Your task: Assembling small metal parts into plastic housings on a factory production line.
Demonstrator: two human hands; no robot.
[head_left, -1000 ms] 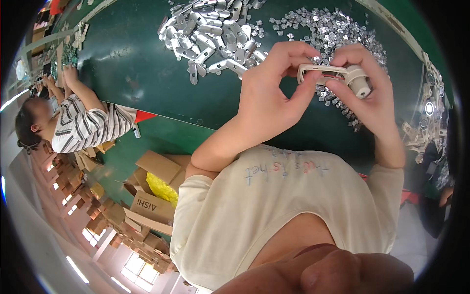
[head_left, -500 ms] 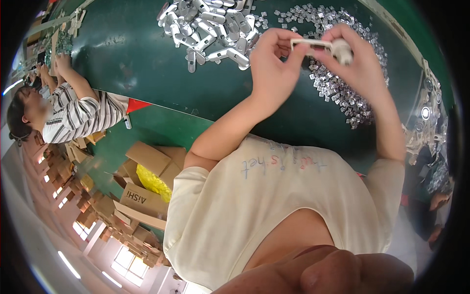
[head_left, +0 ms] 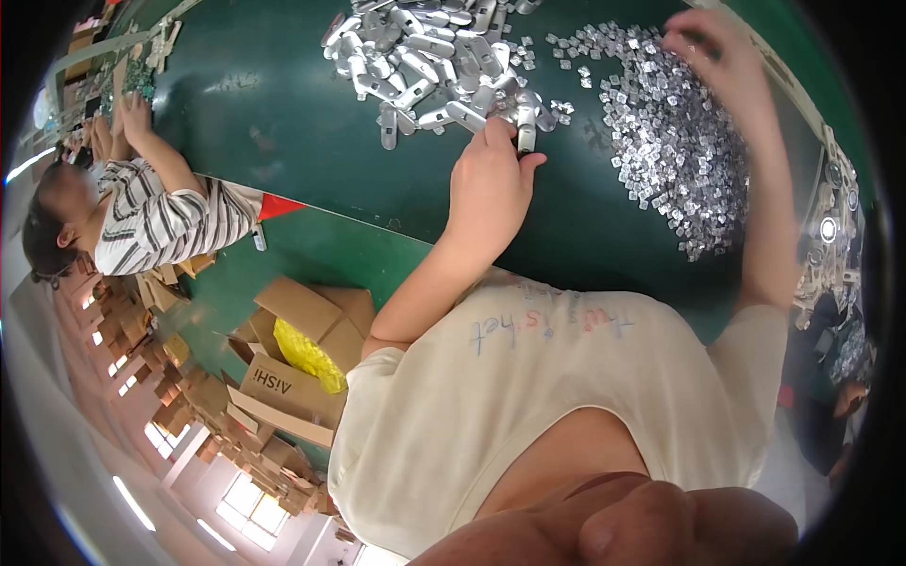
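My left hand (head_left: 488,184) is at the near right side of a heap of silver oval metal pieces (head_left: 415,71). Its thumb and fingers close about one silver oval piece (head_left: 527,134) standing out from that heap. Over at the far right, my right hand (head_left: 725,58) is raised past the far edge of a spread of small clear square pieces (head_left: 665,141). Motion smears its curled fingers, and whether anything is in them is hidden. The pale part with a round end, held earlier, does not show.
A green table (head_left: 255,113) bears both heaps. Left of me, a person in a striped shirt (head_left: 156,222) works at the same table. An open cardboard box (head_left: 283,382) with yellow wrapping stands on the floor. Pale parts (head_left: 826,226) lie along the right side.
My hands have parted. The left has come down to the silver heap; the right has moved up and right. The pale part that both held has gone from sight.
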